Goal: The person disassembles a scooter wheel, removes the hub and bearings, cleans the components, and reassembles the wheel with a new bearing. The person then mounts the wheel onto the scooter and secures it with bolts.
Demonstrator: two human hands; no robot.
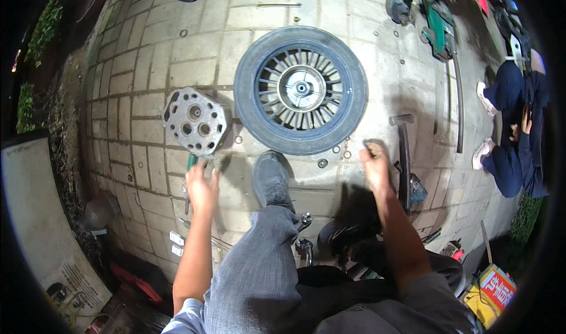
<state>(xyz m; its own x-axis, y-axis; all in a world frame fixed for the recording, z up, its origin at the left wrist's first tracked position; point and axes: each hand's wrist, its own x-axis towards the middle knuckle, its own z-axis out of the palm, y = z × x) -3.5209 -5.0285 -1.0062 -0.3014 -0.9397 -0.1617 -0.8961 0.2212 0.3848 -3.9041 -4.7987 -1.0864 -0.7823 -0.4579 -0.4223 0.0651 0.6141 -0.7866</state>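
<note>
A black tyre (244,119) on a wheel with a spoked rim and metal hub (302,88) lies flat on the paving in front of me. To its left rests a grey metal block (191,122) with several holes. My left hand (202,191) is just below that block, thumb and fingers apart, beside a green-handled tool (191,162) that lies partly behind it. My right hand (375,168) is off the wheel's lower right edge, its fingers curled; what they hold, if anything, is hard to make out. Close to its right lies a hammer (403,151).
My shoe (272,181) touches or nearly touches the tyre's near edge. Small rings and a round nut-like part (322,163) lie on the paving. A green jack-like tool (437,30) is at the far right. A person in dark trousers (510,128) sits at the right.
</note>
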